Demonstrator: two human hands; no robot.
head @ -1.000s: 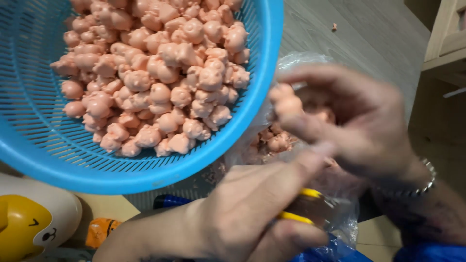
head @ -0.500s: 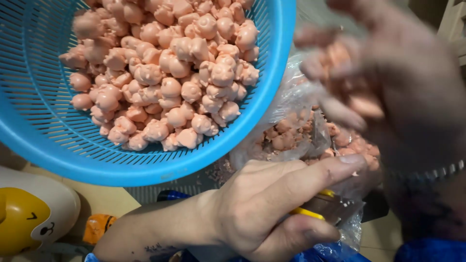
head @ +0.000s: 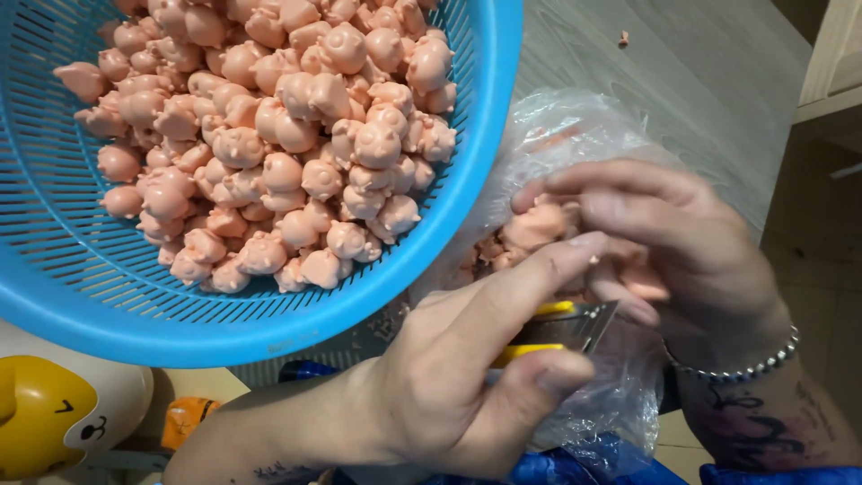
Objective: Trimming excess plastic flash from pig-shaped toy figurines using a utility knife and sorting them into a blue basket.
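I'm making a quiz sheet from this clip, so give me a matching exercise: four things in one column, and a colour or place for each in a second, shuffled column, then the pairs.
Things:
1. basket
2. small pig figures
3. clear plastic bag
4. left hand

Descriptions:
A. pink, heaped in the basket
B. transparent, under the right hand, with more figures inside
C. blue, with a slotted wall
D. gripping a yellow-handled tool with a metal blade

Pairs: 1-C, 2-A, 3-B, 4-D
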